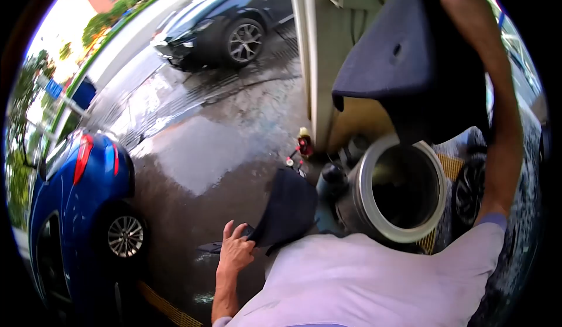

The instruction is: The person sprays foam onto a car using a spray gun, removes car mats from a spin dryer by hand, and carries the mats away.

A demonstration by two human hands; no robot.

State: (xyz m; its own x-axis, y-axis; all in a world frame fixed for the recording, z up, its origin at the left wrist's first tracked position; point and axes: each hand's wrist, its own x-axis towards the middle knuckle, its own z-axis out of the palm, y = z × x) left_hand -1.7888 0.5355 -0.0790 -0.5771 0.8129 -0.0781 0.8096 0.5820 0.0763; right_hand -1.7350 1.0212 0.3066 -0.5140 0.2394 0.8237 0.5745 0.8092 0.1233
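My right hand [459, 2] is raised at the upper right, its fingers closed on the edge of a large dark car floor mat [386, 57]. That mat hangs down and has a small hole in it. Low on the left, my left hand [235, 250] grips a smaller dark mat [287, 207], with some of its fingers lifted. Part of this smaller mat lies against my shirt. Just below the large mat, beside my body, stands a round metal drum [364, 195] with its mouth open and a dark interior.
A blue car [82, 180] stands at the left, a dark car [234, 28] at the back. Right of the drum is a foamy car [521, 210]. A pillar [316, 52] rises behind the drum, near a small red item [304, 145]. The floor [193, 151] is wet.
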